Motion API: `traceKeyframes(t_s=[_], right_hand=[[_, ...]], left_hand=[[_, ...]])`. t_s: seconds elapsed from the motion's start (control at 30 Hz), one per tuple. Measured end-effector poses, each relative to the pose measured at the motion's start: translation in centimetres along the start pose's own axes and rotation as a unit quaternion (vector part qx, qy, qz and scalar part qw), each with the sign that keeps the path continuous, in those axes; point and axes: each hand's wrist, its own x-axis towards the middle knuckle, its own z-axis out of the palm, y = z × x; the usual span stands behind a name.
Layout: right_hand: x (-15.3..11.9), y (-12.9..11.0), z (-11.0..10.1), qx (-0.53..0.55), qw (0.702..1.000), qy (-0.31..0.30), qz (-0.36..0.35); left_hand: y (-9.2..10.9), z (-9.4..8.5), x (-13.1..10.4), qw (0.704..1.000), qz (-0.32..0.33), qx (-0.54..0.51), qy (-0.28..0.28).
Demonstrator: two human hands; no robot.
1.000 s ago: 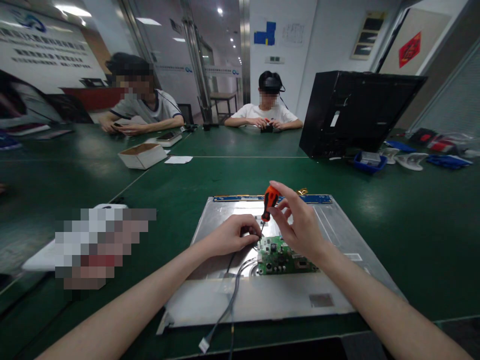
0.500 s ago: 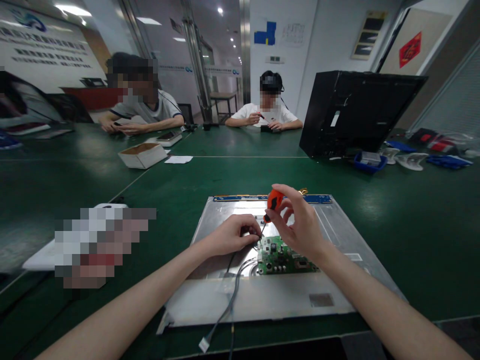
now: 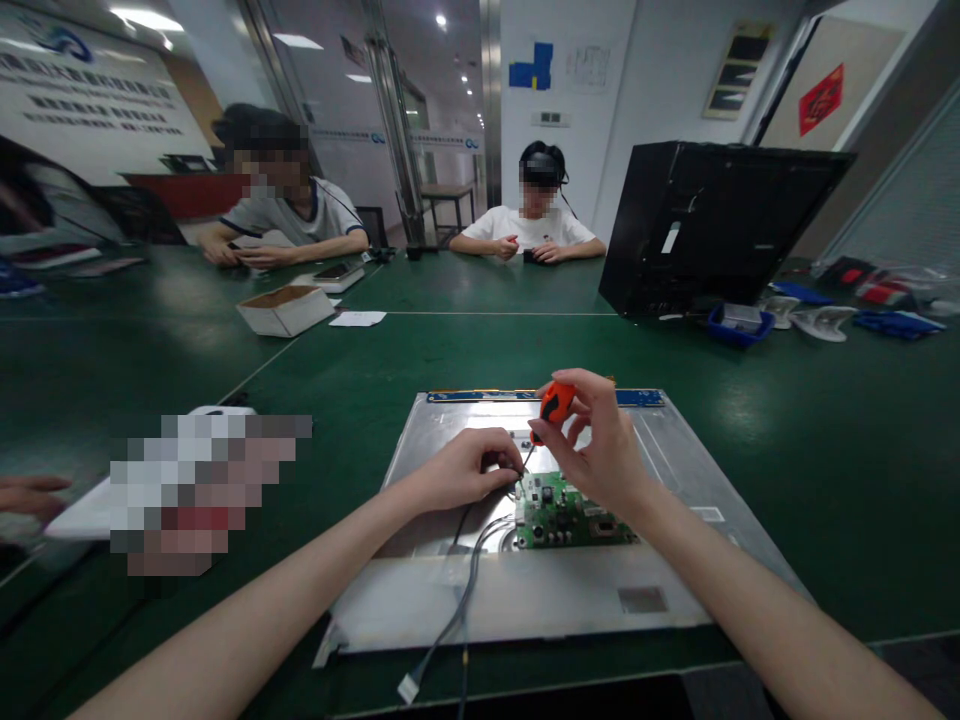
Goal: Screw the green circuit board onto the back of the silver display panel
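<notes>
My right hand (image 3: 604, 440) grips the orange and black handle of a screwdriver (image 3: 556, 403). Its thin shaft slants down to the upper left corner of a green circuit board (image 3: 551, 515). Close by that corner, my left hand (image 3: 476, 465) has thumb and fingertips pinched together near the screwdriver's tip; what they pinch is too small to make out. The board lies on a flat silver metal panel (image 3: 525, 600) with a blue strip (image 3: 480, 397) along its far edge. Grey cables (image 3: 471, 580) run from the board's left side to a white connector (image 3: 409, 688) past the panel's near edge.
A black monitor-like casing (image 3: 720, 230) stands at the back right, beside a blue tray (image 3: 741, 325). An open white box (image 3: 285, 312) sits at the back left. Two people sit across the green table (image 3: 315, 400). Another person's hand (image 3: 34, 495) shows at the left edge.
The screwdriver handle has turned and shifted slightly right in my right hand, whose fingers have moved. My left hand stays in place. Another person's hand has appeared at the left edge.
</notes>
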Motion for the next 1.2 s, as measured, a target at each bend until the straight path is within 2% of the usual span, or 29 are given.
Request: traceKeyframes(t_s=[0.23, 0.6, 0.77, 0.97, 1.2], right_hand=[[0.08, -0.11, 0.04, -0.003, 1.0, -0.004, -0.003], [0.06, -0.08, -0.35, -0.048, 0.997, -0.045, -0.026], [0.04, -0.1, -0.14, -0.023, 0.999, -0.041, -0.005], [0.14, 0.04, 0.09, -0.016, 1.0, -0.008, -0.005], [0.24, -0.27, -0.32, -0.004, 0.999, -0.032, -0.015]], left_hand=[[0.16, 0.0, -0.01, 1.0, -0.003, -0.008, 0.001], [0.21, -0.01, -0.06, 1.0, -0.004, 0.002, 0.001], [0.37, -0.05, -0.08, 1.0, -0.007, 0.004, -0.003], [0.15, -0.02, -0.1, 1.0, -0.008, 0.007, -0.001], [0.22, 0.03, -0.06, 1.0, -0.001, 0.006, 0.004]])
